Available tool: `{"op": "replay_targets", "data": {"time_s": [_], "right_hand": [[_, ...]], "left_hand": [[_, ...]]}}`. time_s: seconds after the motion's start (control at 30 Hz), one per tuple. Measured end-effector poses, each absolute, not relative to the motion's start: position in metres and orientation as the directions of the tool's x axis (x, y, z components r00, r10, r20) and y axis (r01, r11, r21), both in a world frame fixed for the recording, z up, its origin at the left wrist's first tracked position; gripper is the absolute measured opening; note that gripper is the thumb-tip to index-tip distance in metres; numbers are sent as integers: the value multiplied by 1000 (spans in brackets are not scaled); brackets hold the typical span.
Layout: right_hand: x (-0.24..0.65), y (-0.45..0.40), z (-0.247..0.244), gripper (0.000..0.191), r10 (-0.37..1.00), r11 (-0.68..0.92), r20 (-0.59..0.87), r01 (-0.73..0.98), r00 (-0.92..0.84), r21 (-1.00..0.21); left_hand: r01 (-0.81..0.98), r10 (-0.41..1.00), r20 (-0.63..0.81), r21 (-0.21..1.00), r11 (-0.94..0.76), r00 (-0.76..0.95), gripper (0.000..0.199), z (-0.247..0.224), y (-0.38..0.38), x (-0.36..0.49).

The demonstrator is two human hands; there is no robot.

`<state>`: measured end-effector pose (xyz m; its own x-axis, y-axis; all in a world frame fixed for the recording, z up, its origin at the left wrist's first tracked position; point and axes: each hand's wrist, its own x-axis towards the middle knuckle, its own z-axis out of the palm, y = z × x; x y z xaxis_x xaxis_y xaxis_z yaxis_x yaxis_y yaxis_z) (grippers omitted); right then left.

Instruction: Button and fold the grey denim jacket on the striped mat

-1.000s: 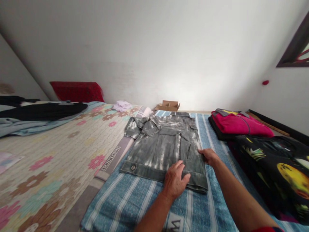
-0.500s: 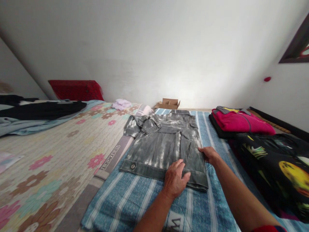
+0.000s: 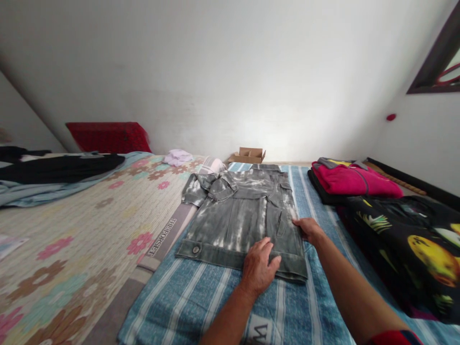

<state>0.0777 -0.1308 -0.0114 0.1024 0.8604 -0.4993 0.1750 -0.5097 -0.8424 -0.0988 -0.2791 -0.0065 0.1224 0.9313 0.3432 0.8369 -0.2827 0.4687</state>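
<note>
A grey denim jacket (image 3: 233, 215) with whitish faded streaks lies on a blue striped cloth, its collar at the far end. One sleeve is folded across at the far left, and a button shows on the waistband's left end. My left hand (image 3: 259, 266) rests flat on the waistband, right of its middle, fingers apart. At the jacket's right side edge is my right hand (image 3: 308, 230), its fingers closed on the fabric; some fingertips are hidden.
Folded dark printed clothes (image 3: 406, 239) and a pink garment (image 3: 354, 179) are stacked at right. An open cardboard box (image 3: 250, 154) stands by the wall. A flowered bedspread (image 3: 89, 230) covers the left, with dark clothing (image 3: 72, 167) and a pale lilac cloth (image 3: 178, 157) on it.
The view has shifted slightly, so most things appear a little further left. Both hands keep their places on the jacket.
</note>
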Motion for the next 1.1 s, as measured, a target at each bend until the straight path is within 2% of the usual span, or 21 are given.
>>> {"op": "replay_targets", "data": {"time_s": [0.6, 1.1], "right_hand": [[76, -127, -4, 29, 840, -542, -535, 223, 96, -810], [79, -128, -4, 29, 846, -530, -525, 248, 93, -811]], "left_hand": [[820, 882, 449, 444, -362, 147, 32, -16, -270, -104], [774, 868, 472, 488, -403, 154, 30, -17, -269, -107]]}}
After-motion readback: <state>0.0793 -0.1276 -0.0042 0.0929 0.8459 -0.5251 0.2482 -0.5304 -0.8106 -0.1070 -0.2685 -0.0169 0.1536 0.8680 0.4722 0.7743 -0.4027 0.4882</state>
